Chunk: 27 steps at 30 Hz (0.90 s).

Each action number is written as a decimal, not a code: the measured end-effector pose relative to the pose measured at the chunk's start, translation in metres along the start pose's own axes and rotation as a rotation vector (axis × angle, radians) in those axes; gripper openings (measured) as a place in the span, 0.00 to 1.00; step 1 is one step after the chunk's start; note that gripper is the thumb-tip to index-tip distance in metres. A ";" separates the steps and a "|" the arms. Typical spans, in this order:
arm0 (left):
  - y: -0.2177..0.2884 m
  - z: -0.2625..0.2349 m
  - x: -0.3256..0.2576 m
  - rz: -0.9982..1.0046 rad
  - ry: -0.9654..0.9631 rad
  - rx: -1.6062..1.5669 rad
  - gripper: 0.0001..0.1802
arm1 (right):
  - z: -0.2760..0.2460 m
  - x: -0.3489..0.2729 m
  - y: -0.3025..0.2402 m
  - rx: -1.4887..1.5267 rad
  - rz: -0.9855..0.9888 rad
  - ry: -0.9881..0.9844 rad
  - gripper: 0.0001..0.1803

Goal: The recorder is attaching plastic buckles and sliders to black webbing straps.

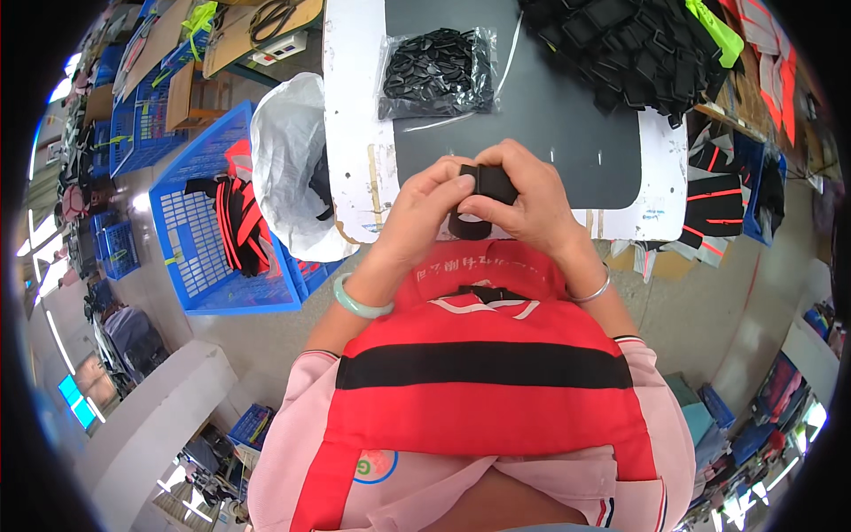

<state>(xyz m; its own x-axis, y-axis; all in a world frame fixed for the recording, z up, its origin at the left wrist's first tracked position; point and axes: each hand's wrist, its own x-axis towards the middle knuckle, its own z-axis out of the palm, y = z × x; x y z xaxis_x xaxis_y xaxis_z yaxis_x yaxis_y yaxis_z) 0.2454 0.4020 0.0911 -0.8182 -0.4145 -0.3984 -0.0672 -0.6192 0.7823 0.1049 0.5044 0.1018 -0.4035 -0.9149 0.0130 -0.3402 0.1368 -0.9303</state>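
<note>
At the near edge of the table, my left hand (415, 217) and my right hand (534, 202) come together around a black webbing strap (496, 183). The fingers and thumbs of both hands pinch it, and a loop of the strap curls down below them. Whether a small fitting sits between the fingertips I cannot make out. Farther off on the table lies a clear plastic bag (434, 73) full of small black plastic pieces. A large heap of black strap pieces (625, 49) covers the far right of the table.
The dark-topped table (523, 133) has a white border. To its left hang a white sack (288, 146) and a blue plastic crate (199, 244) holding red and black fabric. Black fabric with red stripes (714, 208) lies at the right. A wooden bench (266, 22) stands far left.
</note>
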 end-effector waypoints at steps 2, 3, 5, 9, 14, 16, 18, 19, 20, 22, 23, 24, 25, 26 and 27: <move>0.009 -0.006 -0.006 0.044 0.104 -0.202 0.07 | -0.009 0.007 0.004 -0.205 -0.210 0.018 0.20; 0.017 -0.021 -0.006 0.131 0.115 -0.316 0.08 | -0.017 0.010 0.013 -0.205 -0.216 0.104 0.18; 0.046 -0.068 -0.014 0.297 0.199 -0.582 0.13 | -0.037 0.006 0.027 -0.089 0.025 0.117 0.16; 0.108 -0.108 -0.062 0.588 0.130 -0.505 0.07 | -0.047 0.002 0.055 0.094 0.081 -0.055 0.12; 0.133 -0.103 -0.079 0.739 0.237 -0.223 0.08 | -0.083 0.020 0.084 0.017 0.060 0.637 0.14; 0.129 -0.108 -0.077 0.766 0.414 -0.059 0.09 | -0.095 0.032 0.082 -0.112 0.038 0.695 0.16; 0.109 -0.131 -0.065 0.633 0.598 0.177 0.11 | -0.097 0.043 0.077 -0.184 0.042 0.651 0.18; 0.094 -0.148 -0.057 0.601 0.707 0.370 0.11 | -0.097 0.047 0.072 -0.182 0.038 0.649 0.18; 0.078 -0.167 -0.047 0.564 0.813 0.563 0.11 | -0.096 0.052 0.066 -0.171 0.099 0.580 0.18; 0.050 -0.191 -0.032 0.463 0.760 0.920 0.10 | -0.092 0.063 0.057 -0.157 0.159 0.516 0.19; 0.039 -0.188 -0.026 0.509 0.785 1.134 0.10 | -0.087 0.071 0.054 0.037 0.107 0.518 0.18; 0.029 -0.178 -0.021 0.555 0.804 1.350 0.09 | -0.086 0.077 0.053 0.231 0.053 0.517 0.18; 0.027 -0.166 -0.017 0.526 0.790 1.321 0.08 | -0.086 0.084 0.059 0.332 0.028 0.454 0.18; 0.028 -0.156 -0.010 0.531 0.782 1.321 0.08 | -0.084 0.087 0.062 0.421 0.031 0.438 0.18; 0.028 -0.145 -0.006 0.515 0.705 1.179 0.08 | -0.081 0.090 0.066 0.482 0.045 0.435 0.18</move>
<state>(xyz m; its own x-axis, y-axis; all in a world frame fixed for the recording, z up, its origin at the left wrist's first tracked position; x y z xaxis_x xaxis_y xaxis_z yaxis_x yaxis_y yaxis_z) 0.3314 0.2904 0.0458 -0.4765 -0.8637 0.1642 -0.5611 0.4425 0.6996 -0.0230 0.4618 0.0713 -0.7500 -0.6610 0.0235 0.0631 -0.1068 -0.9923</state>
